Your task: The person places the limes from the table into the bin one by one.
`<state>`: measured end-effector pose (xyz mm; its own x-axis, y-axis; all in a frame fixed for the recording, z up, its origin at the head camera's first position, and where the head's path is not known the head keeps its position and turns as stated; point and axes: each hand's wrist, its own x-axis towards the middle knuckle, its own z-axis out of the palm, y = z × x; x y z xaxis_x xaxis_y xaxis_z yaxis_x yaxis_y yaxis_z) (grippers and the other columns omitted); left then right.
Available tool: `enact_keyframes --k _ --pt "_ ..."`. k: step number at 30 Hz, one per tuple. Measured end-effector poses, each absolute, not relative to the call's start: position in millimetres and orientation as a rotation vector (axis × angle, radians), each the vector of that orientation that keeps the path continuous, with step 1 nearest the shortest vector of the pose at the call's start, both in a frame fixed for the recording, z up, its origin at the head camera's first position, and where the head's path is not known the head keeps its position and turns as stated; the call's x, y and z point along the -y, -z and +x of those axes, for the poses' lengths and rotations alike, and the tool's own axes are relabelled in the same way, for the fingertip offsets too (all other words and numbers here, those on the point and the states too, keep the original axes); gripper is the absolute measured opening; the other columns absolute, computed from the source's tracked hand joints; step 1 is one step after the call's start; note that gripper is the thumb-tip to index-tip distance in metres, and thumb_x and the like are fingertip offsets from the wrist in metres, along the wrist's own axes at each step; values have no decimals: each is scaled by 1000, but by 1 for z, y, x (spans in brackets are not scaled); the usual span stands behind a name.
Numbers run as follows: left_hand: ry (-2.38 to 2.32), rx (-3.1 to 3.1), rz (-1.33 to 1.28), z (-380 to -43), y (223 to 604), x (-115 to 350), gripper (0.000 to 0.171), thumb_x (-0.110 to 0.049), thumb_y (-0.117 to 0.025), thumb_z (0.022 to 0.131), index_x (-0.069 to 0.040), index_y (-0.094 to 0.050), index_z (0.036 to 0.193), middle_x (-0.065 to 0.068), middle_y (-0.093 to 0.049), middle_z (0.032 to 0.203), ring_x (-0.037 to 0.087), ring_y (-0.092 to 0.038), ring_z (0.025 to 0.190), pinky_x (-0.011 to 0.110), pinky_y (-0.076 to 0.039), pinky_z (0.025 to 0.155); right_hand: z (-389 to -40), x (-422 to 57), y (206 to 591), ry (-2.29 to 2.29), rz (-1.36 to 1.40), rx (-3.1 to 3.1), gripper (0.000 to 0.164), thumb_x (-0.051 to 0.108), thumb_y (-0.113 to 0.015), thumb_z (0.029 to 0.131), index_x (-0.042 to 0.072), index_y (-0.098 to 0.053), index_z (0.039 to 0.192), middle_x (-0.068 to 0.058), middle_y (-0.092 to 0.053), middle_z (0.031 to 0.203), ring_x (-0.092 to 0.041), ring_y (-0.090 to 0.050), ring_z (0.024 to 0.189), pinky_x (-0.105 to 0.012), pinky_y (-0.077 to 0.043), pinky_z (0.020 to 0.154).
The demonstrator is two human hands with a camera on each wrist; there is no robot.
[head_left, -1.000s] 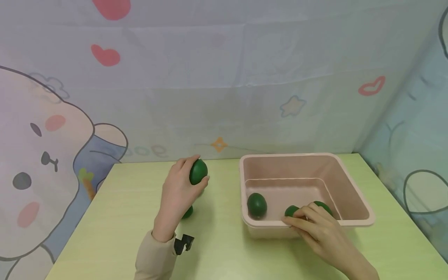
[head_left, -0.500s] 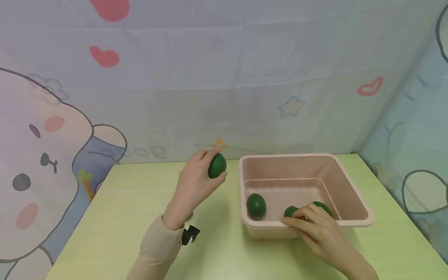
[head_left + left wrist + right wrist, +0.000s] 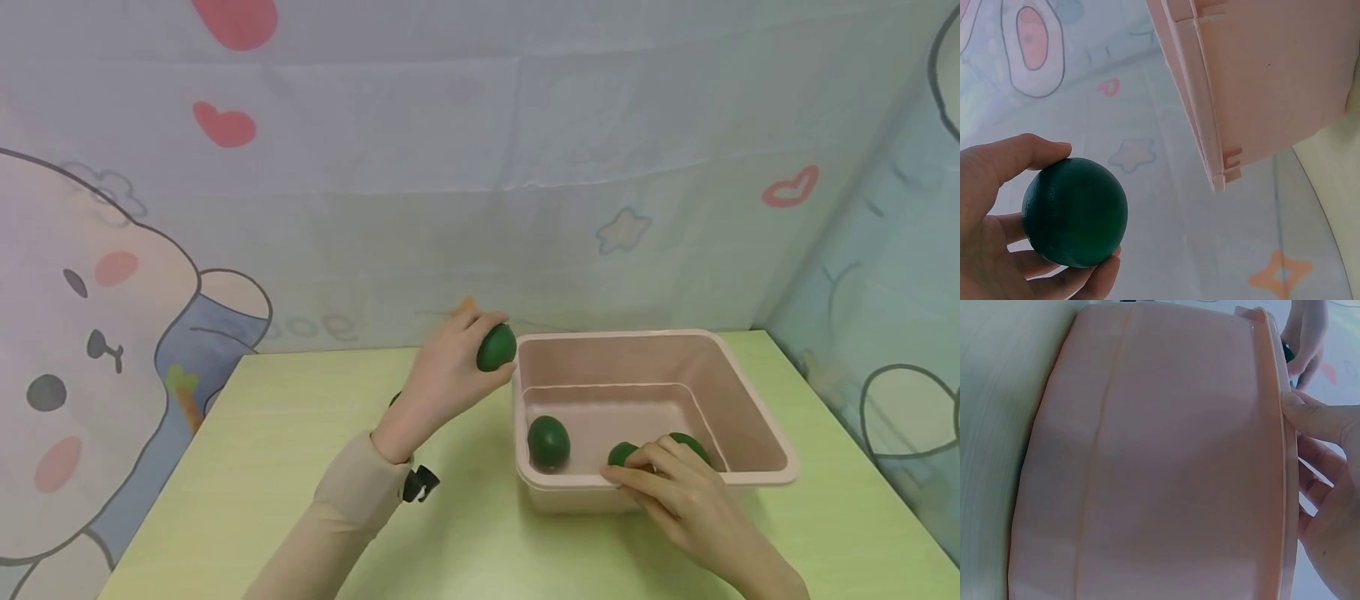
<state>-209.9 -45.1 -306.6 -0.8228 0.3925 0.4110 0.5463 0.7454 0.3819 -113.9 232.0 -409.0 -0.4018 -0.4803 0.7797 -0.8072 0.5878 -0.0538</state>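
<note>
My left hand (image 3: 448,367) holds a dark green, egg-shaped, avocado-like fruit (image 3: 497,347) between thumb and fingers. It is raised just left of the pink plastic tub (image 3: 622,337), near the tub's back left corner. In the left wrist view the fruit (image 3: 1075,212) looks smooth and round, apart from the tub (image 3: 1285,81). My right hand (image 3: 686,496) grips the tub's front rim, with the thumb (image 3: 1316,419) on the near side and fingers over it. Inside, a similar green fruit (image 3: 549,442) lies at the left; more green (image 3: 691,446) shows behind the right fingers.
The tub stands on the right part of a pale yellow-green table (image 3: 300,433). A printed cloth (image 3: 390,167) hangs behind the table, and another cloth side (image 3: 900,317) borders it on the right.
My left hand has carried the green fruit rightward and slightly up, toward the tub. A green thing seen on the table under that arm is now hidden. My right hand stays on the rim.
</note>
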Motion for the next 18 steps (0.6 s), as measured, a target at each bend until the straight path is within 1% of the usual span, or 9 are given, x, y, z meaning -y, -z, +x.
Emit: enact_keyframes --k 3,5,7,8,11,18 --pt "704 2640 -770 -212 305 42 48 -26 -73 83 -16 -60 128 6 -61 115 29 -59 114 33 -55 72 -114 -232 409 -559 1019 2067 37 33 -43 103 16 -75 103 10 -60 90 -4 -45 81 -16 -34 74" --pt "702 2642 -796 -213 303 40 50 -27 -73 82 -16 -59 129 6 -61 117 25 -61 105 32 -55 72 -114 -232 409 -564 1019 2067 37 33 -43 102 16 -75 103 10 -61 90 -4 -45 81 -16 -34 74" --pt "692 2651 -820 -215 301 37 52 -28 -73 82 -16 -58 130 6 -61 120 23 -61 100 32 -55 73 -114 -231 409 -566 1016 2069 37 33 -43 102 16 -75 103 10 -61 90 -3 -45 81 -15 -34 74" --pt "688 2654 -832 -215 300 35 52 -28 -73 83 -16 -58 131 6 -60 122 22 -61 99 32 -55 74 -114 -231 409 -566 1017 2067 37 33 -43 102 16 -75 102 10 -61 90 -4 -45 81 -15 -34 74" --pt "663 2676 -864 -217 297 30 52 -29 -72 83 -16 -57 132 7 -60 124 21 -61 101 33 -55 75 -115 -231 409 -557 1015 2068 37 33 -43 102 16 -75 103 10 -60 90 -4 -45 81 -15 -34 74" --pt "598 2708 -967 -225 285 21 52 -30 -70 85 -18 -55 133 6 -61 121 20 -62 98 32 -55 76 -114 -230 408 -554 1022 2067 36 32 -42 103 17 -75 104 10 -60 90 -4 -45 81 -16 -33 74"
